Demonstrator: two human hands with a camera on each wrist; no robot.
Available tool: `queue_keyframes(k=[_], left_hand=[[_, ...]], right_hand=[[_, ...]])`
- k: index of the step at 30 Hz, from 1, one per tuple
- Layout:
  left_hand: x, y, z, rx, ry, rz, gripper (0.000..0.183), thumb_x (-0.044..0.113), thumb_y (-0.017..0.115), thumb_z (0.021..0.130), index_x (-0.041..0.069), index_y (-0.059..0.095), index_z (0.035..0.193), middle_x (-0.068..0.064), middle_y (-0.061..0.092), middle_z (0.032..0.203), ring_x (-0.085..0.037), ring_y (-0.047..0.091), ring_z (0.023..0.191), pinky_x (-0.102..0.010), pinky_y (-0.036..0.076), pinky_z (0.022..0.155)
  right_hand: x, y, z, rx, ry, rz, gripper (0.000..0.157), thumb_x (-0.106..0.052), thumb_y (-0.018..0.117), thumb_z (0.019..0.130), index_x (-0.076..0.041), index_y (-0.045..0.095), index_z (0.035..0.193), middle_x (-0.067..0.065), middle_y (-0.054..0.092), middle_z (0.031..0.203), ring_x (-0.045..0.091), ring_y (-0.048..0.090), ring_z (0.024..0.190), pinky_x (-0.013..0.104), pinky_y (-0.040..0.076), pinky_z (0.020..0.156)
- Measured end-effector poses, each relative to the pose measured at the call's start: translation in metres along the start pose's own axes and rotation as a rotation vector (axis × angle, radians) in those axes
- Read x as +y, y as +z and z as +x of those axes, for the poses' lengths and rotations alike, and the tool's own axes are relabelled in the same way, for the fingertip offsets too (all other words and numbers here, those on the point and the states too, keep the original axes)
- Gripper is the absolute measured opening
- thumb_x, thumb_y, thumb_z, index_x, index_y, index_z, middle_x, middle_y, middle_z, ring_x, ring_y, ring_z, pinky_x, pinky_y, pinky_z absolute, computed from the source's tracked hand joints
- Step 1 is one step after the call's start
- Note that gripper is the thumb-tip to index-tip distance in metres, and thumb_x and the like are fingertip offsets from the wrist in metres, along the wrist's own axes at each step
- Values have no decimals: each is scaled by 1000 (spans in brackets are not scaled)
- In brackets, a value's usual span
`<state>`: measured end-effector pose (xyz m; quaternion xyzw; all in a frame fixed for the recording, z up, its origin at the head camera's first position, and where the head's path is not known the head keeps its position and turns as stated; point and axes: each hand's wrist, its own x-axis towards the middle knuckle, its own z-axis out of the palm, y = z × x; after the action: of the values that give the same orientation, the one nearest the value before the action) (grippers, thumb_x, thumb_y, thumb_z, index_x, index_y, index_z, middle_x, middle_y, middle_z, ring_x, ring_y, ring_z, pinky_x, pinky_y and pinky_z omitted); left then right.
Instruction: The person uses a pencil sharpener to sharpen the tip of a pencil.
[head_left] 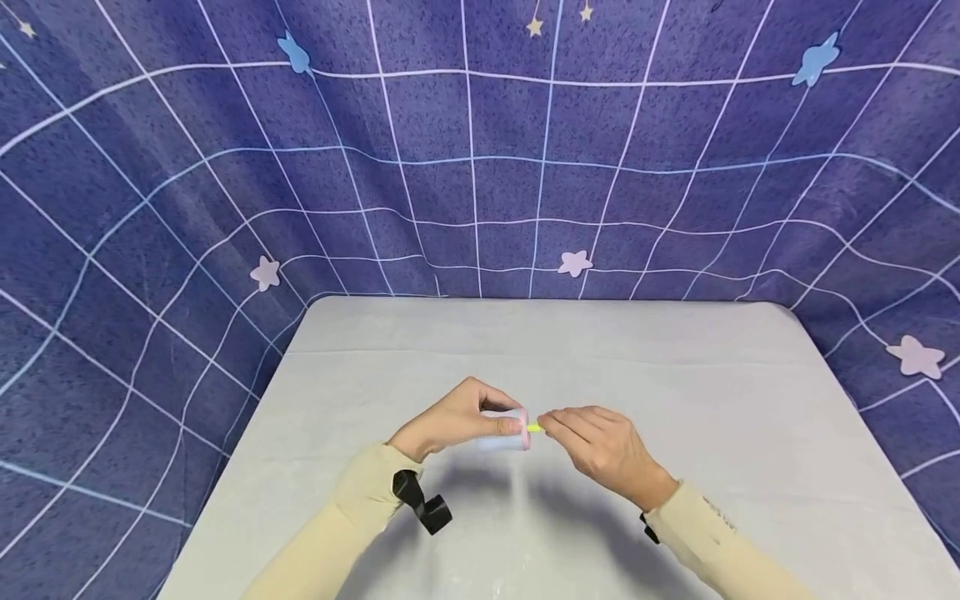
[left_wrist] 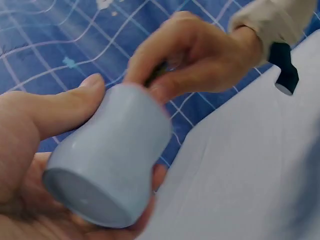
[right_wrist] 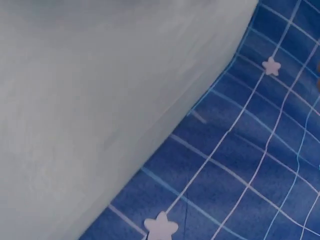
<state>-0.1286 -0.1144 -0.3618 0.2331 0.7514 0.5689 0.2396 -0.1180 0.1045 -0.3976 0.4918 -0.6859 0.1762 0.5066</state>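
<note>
My left hand grips a small pale-blue container with a narrowed waist and a pink rim, its thumb along one side. The container lies tilted on its side above the table, and its flat base faces the left wrist camera. At the rim end my right hand pinches a thin yellow-green piece that sticks out toward its fingertips. In the left wrist view the right hand touches or nearly touches the rim, and its fingers hide most of the piece. The right wrist view shows neither hand.
A white-covered table lies under both hands. Behind it and at its sides hangs a blue-purple cloth with a grid of lines and star shapes. A black strap hangs from the left wrist.
</note>
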Motion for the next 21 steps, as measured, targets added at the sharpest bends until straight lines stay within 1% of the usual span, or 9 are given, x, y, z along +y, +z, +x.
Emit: queue_keyframes(k=[2,5,7,11,13,14,16,18,21], left_hand=[[3,6,0,85,42,101,33,18,72,75,1,66,103,-6,68,95,-12,61,85,-26,49,75],[8,15,-1,198,162,341,42,22,78,69,5,66,105,-1,66,98,-9,59,84,-23,48,72],[9,20,-1,248,323,539,46,23,79,66,5,65,106,-2,65,99,-11,60,85,-21,49,74],[-2,26,1,319,734,909,47,22,78,65,0,64,103,-9,64,104,-17,59,96,-23,44,88],[-8,26,2,350,870,1027,46,22,77,65,-1,64,102,-10,63,105,-19,58,99,-26,41,93],[-12,26,2,361,913,1056,44,20,77,65,-1,64,102,-10,63,105,-19,58,99,-27,41,93],[-16,25,4,366,945,1095,40,20,75,68,0,63,101,-9,62,106,-19,57,100,-27,39,95],[-20,24,4,365,932,1115,41,22,74,69,1,63,103,-9,62,107,-18,57,101,-27,39,95],[-24,21,4,372,871,1116,45,27,74,70,1,62,105,-9,62,107,-18,58,98,-26,41,93]], right_hand=[[-2,-3,0,-46,95,77,20,-11,50,91,-4,67,85,-1,65,73,8,56,54,19,46,49],[-3,-10,1,-198,361,301,14,-13,55,89,-6,67,86,-3,63,69,2,49,49,14,40,43],[-1,-15,5,-345,613,506,11,-12,57,87,-8,67,86,-5,62,66,-2,42,46,13,34,40],[9,-20,13,-623,1112,957,17,-10,53,89,-1,65,81,-4,56,57,-1,30,38,16,24,35],[15,-20,15,-720,1268,1113,24,-11,48,92,5,63,81,-3,54,54,1,26,36,16,21,35],[17,-19,15,-754,1315,1162,26,-11,46,93,7,62,82,-2,55,54,2,27,35,17,22,35],[21,-16,15,-796,1363,1208,28,-12,45,94,8,62,83,0,57,55,4,32,34,17,26,35],[22,-14,14,-816,1327,1177,27,-12,45,94,6,63,85,4,62,59,8,40,36,19,31,36],[20,-9,12,-797,1198,1041,23,-17,47,93,-2,64,88,6,65,69,12,53,45,23,41,41]])
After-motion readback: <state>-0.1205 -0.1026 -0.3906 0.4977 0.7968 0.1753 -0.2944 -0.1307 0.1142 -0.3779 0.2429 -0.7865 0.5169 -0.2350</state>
